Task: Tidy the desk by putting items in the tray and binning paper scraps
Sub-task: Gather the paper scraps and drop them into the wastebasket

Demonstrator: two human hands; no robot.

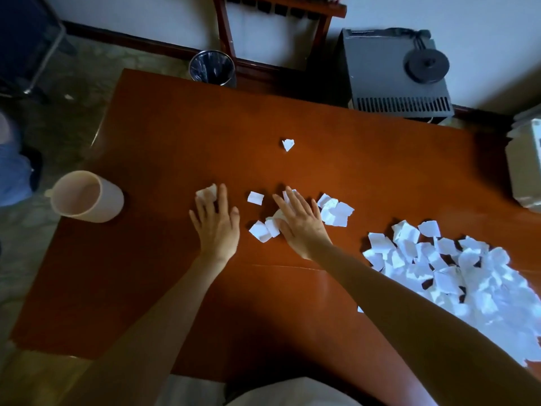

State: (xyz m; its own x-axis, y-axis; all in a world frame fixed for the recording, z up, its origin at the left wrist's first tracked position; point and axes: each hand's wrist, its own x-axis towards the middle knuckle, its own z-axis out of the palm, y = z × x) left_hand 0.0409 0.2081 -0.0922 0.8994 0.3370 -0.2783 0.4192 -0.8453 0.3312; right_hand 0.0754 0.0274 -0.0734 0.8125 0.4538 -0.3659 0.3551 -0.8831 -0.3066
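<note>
White paper scraps lie scattered on the brown desk (175, 136). My left hand (216, 224) lies flat with straight fingers, its fingertips touching a crumpled scrap (206, 192). My right hand (298, 221) is spread flat over a few scraps (265, 231) in the middle. More scraps (335, 210) sit just right of it, one small scrap (255, 198) lies between my hands, and a lone scrap (288, 145) lies farther back. A large heap of scraps (456, 273) covers the desk's right side.
A cream plastic bin (87, 197) stands at the desk's left edge. A metal bin with a liner (212, 67) stands on the floor behind the desk. A grey machine (398, 80) sits at the back right, and a grey box (525, 165) at the right edge.
</note>
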